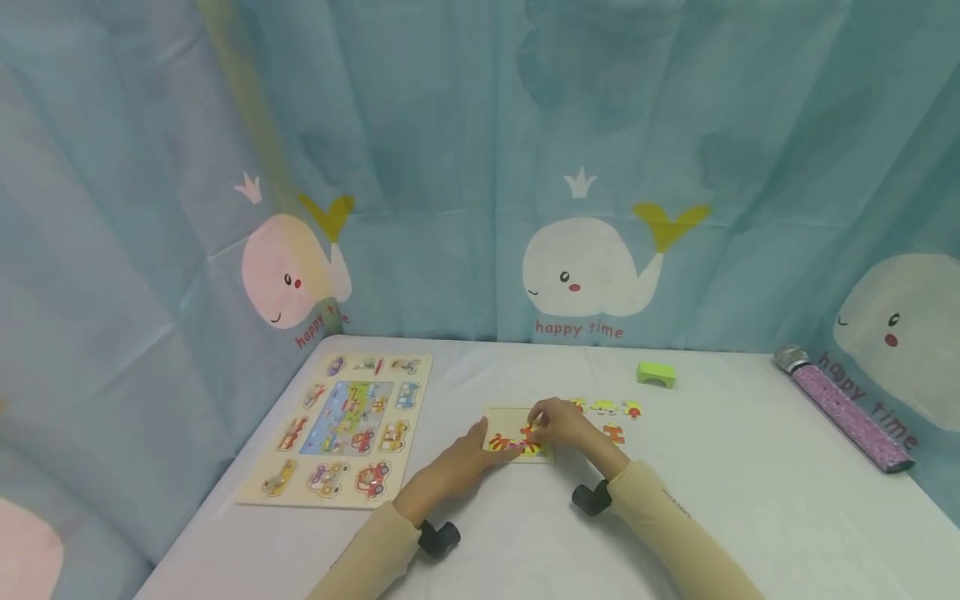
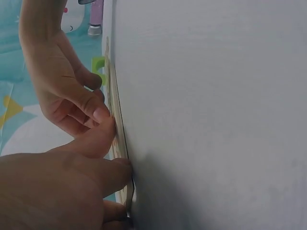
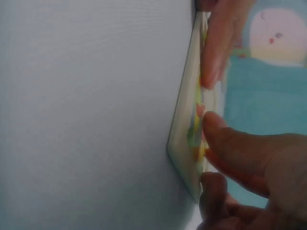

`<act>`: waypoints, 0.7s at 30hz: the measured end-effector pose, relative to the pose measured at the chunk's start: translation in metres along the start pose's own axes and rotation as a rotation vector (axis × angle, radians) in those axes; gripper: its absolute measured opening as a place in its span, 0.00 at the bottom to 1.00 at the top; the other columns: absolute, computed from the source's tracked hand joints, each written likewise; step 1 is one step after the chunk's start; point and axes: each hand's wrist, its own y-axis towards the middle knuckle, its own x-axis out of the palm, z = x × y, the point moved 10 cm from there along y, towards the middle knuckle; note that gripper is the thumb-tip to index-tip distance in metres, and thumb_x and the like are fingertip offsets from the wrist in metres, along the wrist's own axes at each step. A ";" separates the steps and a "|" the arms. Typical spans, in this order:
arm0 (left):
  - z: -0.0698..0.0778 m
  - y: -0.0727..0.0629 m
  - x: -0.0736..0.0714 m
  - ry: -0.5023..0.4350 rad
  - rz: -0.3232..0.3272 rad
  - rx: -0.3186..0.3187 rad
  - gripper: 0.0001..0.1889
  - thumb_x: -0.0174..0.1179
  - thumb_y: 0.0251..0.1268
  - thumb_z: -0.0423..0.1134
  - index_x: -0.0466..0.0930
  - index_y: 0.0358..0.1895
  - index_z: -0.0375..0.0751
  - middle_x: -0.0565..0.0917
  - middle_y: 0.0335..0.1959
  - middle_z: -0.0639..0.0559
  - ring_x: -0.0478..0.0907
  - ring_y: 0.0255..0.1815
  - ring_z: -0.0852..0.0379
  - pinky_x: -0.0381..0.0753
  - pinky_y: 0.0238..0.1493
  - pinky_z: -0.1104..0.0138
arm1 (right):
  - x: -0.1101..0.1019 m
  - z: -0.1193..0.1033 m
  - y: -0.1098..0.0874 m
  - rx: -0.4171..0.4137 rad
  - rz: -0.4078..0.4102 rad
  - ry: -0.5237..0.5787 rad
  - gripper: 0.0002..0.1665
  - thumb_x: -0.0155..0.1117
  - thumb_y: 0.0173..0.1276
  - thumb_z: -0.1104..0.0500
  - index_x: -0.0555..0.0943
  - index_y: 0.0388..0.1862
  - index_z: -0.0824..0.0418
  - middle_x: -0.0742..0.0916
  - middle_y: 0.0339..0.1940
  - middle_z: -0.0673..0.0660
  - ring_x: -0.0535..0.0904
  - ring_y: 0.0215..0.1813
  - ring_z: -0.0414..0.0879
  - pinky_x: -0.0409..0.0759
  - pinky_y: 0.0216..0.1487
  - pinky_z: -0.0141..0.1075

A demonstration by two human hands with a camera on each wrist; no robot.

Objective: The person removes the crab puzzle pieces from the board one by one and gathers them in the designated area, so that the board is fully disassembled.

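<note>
Small board: a shallow, rectangular tray of pale wood [image 1: 504,422] lies flat on the white tabletop [image 1: 517,521], its near part filled with red-and-yellow printed pieces, its far left part bare.
Left hand: [image 1: 468,458] grips the tray's near left corner, thumb over the surface, fingers against the edge.
Right hand: [image 1: 566,423] finger and thumb appear to pinch a small, flat red jigsaw piece [image 1: 528,434] over the tray's right half; contact is partly hidden.
Loose stock: an orange-red jigsaw piece with knobs [image 1: 613,433] lies flat, just right of the right wrist.
Fitting: best practice, presumably, is to match knob to notch, keep the piece level, and press lightly while the left thumb steadies its neighbours; pushing sideways could lift them.
</note>
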 end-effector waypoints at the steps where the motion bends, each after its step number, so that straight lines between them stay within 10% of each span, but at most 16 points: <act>1: 0.001 -0.001 0.000 0.011 0.002 0.007 0.21 0.44 0.71 0.44 0.64 0.64 0.69 0.52 0.71 0.32 0.54 0.71 0.37 0.62 0.65 0.48 | 0.001 -0.001 0.000 0.006 -0.002 -0.004 0.12 0.72 0.51 0.59 0.82 0.34 0.59 0.81 0.26 0.52 0.73 0.29 0.42 0.72 0.30 0.33; 21: -0.001 0.000 0.001 -0.036 0.003 -0.017 0.22 0.45 0.70 0.43 0.64 0.64 0.69 0.50 0.72 0.33 0.52 0.71 0.38 0.61 0.66 0.48 | 0.002 -0.004 -0.003 -0.001 0.019 -0.056 0.12 0.73 0.50 0.60 0.81 0.34 0.57 0.77 0.35 0.57 0.71 0.37 0.46 0.72 0.35 0.38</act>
